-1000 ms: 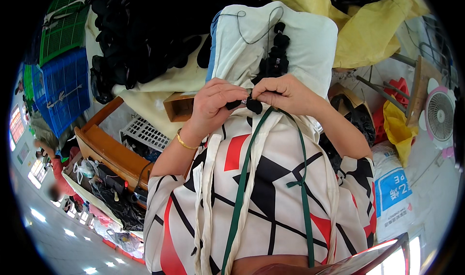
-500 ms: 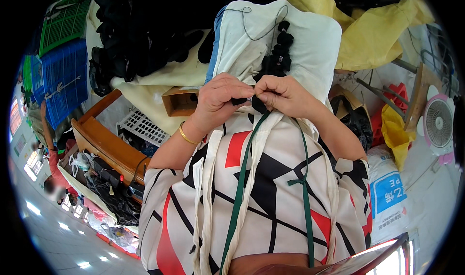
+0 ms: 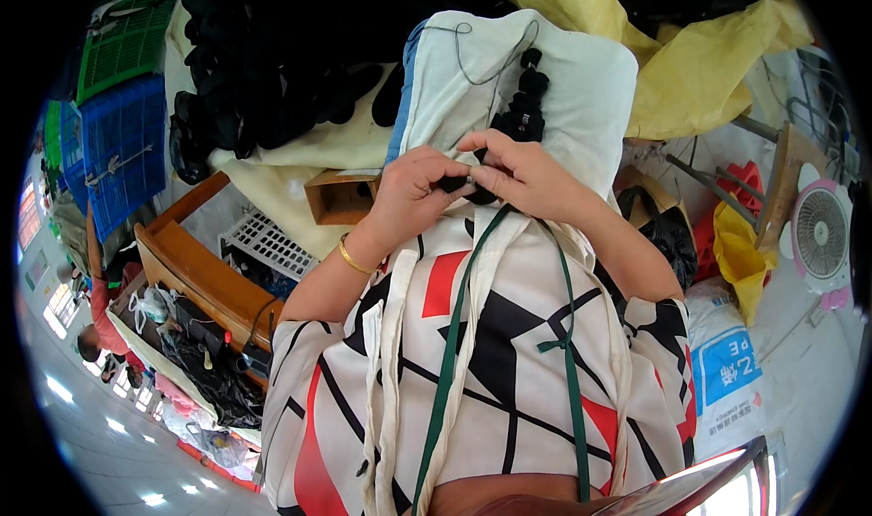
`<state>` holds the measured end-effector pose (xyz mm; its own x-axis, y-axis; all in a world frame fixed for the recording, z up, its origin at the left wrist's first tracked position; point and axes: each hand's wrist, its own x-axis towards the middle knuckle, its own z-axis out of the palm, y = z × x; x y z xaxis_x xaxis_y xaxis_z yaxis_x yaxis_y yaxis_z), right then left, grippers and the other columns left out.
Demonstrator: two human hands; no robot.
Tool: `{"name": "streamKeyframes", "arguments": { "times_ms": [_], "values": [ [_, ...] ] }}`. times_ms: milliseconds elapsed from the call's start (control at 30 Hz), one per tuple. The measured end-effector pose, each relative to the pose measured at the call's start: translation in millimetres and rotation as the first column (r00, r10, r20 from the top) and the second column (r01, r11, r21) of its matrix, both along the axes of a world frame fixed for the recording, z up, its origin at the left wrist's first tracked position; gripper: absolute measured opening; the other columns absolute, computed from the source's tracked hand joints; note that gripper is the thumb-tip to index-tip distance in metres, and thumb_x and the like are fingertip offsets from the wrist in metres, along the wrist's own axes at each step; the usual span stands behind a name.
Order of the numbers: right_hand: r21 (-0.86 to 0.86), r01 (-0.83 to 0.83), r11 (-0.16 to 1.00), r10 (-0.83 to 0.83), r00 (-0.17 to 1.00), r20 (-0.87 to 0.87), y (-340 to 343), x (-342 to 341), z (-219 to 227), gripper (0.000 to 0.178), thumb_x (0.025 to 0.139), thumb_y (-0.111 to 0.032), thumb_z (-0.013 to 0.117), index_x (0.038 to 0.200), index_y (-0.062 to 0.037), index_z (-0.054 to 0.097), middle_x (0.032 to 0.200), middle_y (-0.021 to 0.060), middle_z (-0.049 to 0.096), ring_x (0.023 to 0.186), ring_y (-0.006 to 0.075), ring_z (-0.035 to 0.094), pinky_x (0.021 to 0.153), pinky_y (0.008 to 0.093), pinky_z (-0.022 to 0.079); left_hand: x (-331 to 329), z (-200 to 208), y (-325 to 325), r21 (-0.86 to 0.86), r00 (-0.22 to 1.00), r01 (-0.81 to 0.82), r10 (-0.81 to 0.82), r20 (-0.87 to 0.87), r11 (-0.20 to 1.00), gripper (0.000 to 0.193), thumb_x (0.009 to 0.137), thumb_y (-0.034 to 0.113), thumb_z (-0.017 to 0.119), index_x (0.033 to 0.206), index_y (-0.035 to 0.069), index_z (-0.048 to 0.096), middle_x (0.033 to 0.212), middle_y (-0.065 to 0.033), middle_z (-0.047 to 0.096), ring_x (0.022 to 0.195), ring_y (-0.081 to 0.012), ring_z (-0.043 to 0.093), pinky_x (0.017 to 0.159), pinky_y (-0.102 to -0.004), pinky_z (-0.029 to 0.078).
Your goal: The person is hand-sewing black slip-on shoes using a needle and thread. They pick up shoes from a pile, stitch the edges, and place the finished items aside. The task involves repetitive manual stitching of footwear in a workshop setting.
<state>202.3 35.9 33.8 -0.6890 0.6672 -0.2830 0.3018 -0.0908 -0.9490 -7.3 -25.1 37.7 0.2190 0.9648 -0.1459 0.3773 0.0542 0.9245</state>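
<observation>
In front of my chest, my left hand (image 3: 416, 193) and my right hand (image 3: 527, 178) meet with their fingertips together. Both are closed in a pinch on a small black fabric piece (image 3: 487, 187), partly covered by my fingers. Something tiny and shiny shows between the fingertips, too small to name. Just beyond my hands, a string of small black fabric pieces (image 3: 524, 101) runs across a white cloth (image 3: 586, 80). A thin dark cord (image 3: 472, 78) curls loosely on the same cloth.
A heap of black pieces (image 3: 272, 71) fills the far left. A brown open box (image 3: 341, 198), a white perforated basket (image 3: 268, 242) and a wooden frame (image 3: 195, 266) lie left. Yellow cloth (image 3: 690, 80) spreads at the far right; a fan (image 3: 820, 230) stands right.
My right fingers have lifted and stretched over toward my left fingertips. The left hand has turned slightly, its fingers more curled. The view has shifted a little.
</observation>
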Motion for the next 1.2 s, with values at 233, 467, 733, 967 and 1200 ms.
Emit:
{"name": "streamKeyframes", "arguments": {
  "times_ms": [233, 467, 733, 967, 1200],
  "values": [
    [0.753, -0.119, 0.647, 0.012, 0.989, 0.146, 0.6, -9.1, 6.3, 0.014, 0.076, -0.022, 0.069, 0.084, -0.0136, 0.062, 0.073, 0.0017, 0.055, 0.074, 0.0209, 0.062, 0.056, 0.0349, 0.049, 1.0, -2.4, 4.1, 0.006, 0.999, 0.013, -0.013, -0.038, 1.000, 0.020, 0.073, 0.002, 0.077, 0.092, 0.005, 0.073, 0.075, -0.0078, 0.064, 0.069, -0.0256, 0.059, 0.064, -0.0331, 0.048],
    [0.547, 0.115, 0.829, 0.048, 0.960, -0.275, -7.4, -34.8, 43.3, 0.011, 0.088, -0.017, 0.061, 0.085, -0.0088, 0.054, 0.072, 0.0014, 0.055, 0.065, 0.0142, 0.058, 0.055, 0.0281, 0.048, -1.7, -0.8, 10.2, 0.095, 0.996, 0.040, -0.032, -0.081, 0.995, 0.029, 0.067, -0.002, 0.070, 0.095, 0.007, 0.072, 0.076, -0.0084, 0.061, 0.075, -0.0277, 0.059, 0.066, -0.0362, 0.048],
    [-0.500, 0.529, 0.686, -0.722, 0.578, -0.380, 50.7, 71.8, 91.8, 0.018, 0.104, -0.025, 0.051, 0.102, -0.0086, 0.057, 0.056, -0.0047, 0.038, 0.044, 0.0089, 0.038, 0.042, 0.0237, 0.033, -37.7, -2.5, 27.6, 0.463, 0.939, 0.016, 0.147, -0.312, 0.886, 0.033, 0.069, -0.004, 0.073, 0.100, 0.007, 0.071, 0.075, -0.0069, 0.061, 0.069, -0.0262, 0.055, 0.060, -0.0347, 0.045],
    [-0.627, 0.337, 0.703, -0.661, -0.016, -0.750, 58.8, 175.9, 185.1, 0.026, 0.100, -0.007, 0.043, 0.074, -0.0086, 0.045, 0.052, -0.0085, 0.035, 0.044, 0.0058, 0.033, 0.047, 0.0213, 0.045, -55.8, -14.1, 32.4, 0.561, 0.897, -0.033, 0.272, -0.349, 0.827, 0.044, 0.060, -0.010, 0.063, 0.100, 0.007, 0.070, 0.077, -0.0069, 0.062, 0.071, -0.0266, 0.058, 0.062, -0.0350, 0.049],
    [-0.052, 0.998, 0.039, -0.560, -0.021, -0.828, 69.9, 323.2, 181.8, 0.033, 0.096, -0.004, 0.048, 0.064, -0.0042, 0.040, 0.063, 0.0062, 0.038, 0.059, 0.0147, 0.040, 0.106, 0.0600, 0.046, -76.0, -26.8, 27.7, 0.625, 0.874, -0.033, 0.325, -0.360, 0.780, 0.046, 0.061, -0.011, 0.063, 0.102, 0.008, 0.071, 0.078, -0.0071, 0.064, 0.069, -0.0257, 0.059, 0.060, -0.0339, 0.049]
  ]
}}
